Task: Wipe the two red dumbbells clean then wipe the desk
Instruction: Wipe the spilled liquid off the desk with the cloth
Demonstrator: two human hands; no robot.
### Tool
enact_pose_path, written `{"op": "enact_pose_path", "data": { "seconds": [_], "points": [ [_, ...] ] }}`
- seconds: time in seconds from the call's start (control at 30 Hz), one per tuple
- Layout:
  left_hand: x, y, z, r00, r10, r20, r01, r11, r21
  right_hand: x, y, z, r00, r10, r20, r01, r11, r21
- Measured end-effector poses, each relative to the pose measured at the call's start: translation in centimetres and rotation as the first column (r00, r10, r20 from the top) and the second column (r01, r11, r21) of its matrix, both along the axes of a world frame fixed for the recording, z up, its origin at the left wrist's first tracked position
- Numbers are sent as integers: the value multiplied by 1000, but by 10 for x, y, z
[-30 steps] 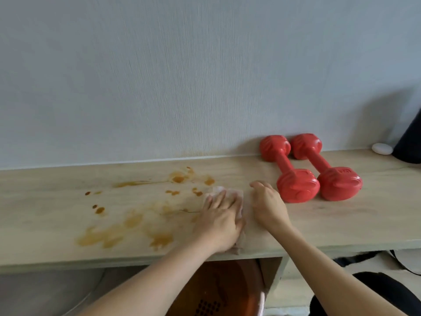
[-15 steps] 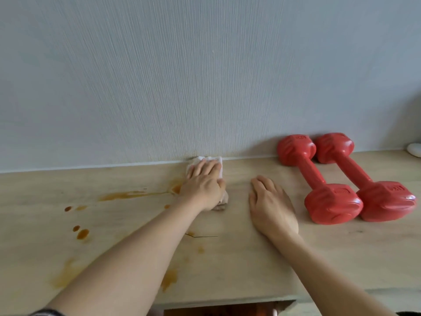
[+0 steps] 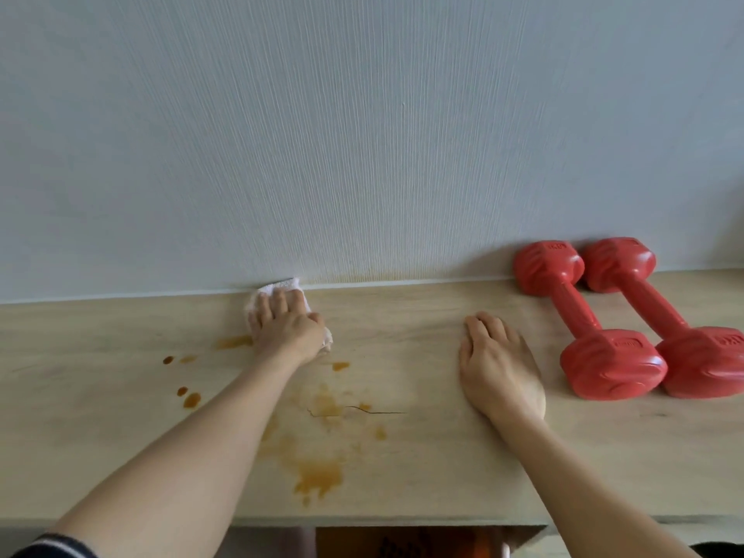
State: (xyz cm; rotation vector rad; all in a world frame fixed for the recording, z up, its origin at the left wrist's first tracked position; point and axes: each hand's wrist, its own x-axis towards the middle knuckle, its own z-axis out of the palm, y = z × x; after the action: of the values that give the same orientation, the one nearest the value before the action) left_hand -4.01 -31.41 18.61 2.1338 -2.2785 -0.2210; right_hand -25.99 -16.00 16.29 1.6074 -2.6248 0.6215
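Against the back wall (image 3: 362, 134), the left hand (image 3: 288, 330) presses a white cloth (image 3: 277, 289) flat on the worktop (image 3: 422, 316), fingers spread over it.

Beside it, well apart to the right, the right hand (image 3: 499, 364) lies palm down on the bare wood with fingers straight and close together, holding nothing. Just right of that hand lie the two red dumbbells, the left dumbbell (image 3: 579, 320) and the right dumbbell (image 3: 660, 316), side by side and touching, far ends near the wall. Brown stains (image 3: 318, 477) spread across the wood between the forearms, with small drops (image 3: 189, 396) further left and a thin dark crack (image 3: 370, 412) among them. A dark striped sleeve (image 3: 52, 547) shows at the lower left corner.
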Motion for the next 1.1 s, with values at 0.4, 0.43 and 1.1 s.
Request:
{"op": "enact_pose_path", "data": {
  "seconds": [0.4,0.43,1.1],
  "points": [
    [1,0,-7,917,-396,-53,395,918,-29,5,1,6,999,-22,-24,22,1000,2],
    [14,-10,-8,949,-314,-37,313,949,-26,6,0,6,999,-24,-31,24,1000,-2],
    [83,2,-5,973,-223,-59,221,974,-45,44,-30,15,997,28,76,-34,996,83]
  ]
}}
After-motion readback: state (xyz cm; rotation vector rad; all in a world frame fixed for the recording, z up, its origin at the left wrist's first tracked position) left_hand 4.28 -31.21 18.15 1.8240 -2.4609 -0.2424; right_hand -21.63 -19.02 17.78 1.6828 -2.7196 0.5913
